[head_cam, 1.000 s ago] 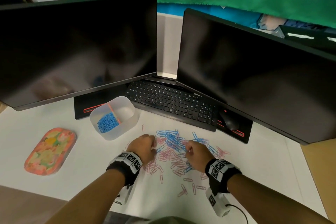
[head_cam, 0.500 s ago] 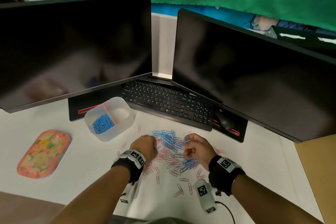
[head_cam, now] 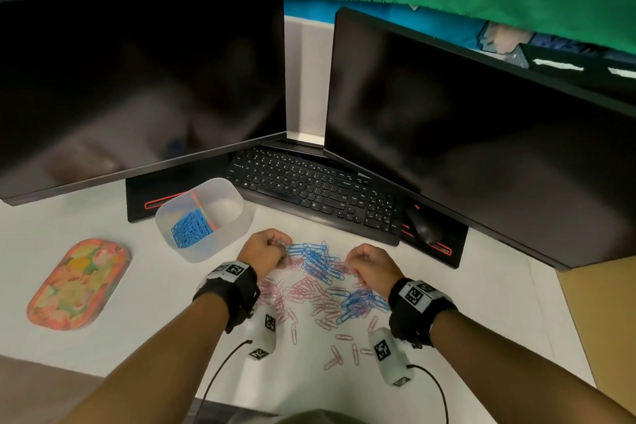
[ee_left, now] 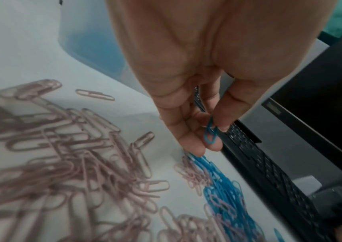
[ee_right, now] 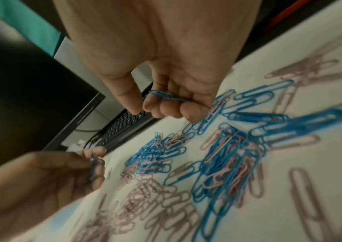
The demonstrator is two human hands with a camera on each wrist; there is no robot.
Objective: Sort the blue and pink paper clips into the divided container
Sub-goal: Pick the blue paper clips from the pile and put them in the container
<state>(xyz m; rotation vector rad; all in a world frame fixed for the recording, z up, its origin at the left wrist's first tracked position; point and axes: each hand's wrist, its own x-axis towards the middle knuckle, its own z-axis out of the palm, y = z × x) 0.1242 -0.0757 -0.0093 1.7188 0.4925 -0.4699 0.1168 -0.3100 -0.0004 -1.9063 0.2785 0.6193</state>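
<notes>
Blue paper clips [head_cam: 315,260] and pink paper clips [head_cam: 303,296] lie mixed in a heap on the white desk between my hands. My left hand [head_cam: 266,246] hovers at the heap's left edge and pinches a blue paper clip [ee_left: 210,132] between thumb and fingers. My right hand [head_cam: 366,262] hangs over the heap's right side, its fingers curled round blue clips [ee_right: 167,96]. The translucent divided container [head_cam: 203,217] stands to the left of the heap. Its left compartment holds blue clips [head_cam: 191,229]; the right compartment looks bare.
A black keyboard [head_cam: 309,189] and mouse [head_cam: 425,227] lie just behind the heap, under two dark monitors [head_cam: 144,79]. A flowery oval tray [head_cam: 77,282] rests at the far left. Wrist camera cables trail near the desk's front edge.
Both hands rose slightly from the heap with clips in their fingers. The right hand drew back to the heap's right side, and the left hand shifted a little toward the container.
</notes>
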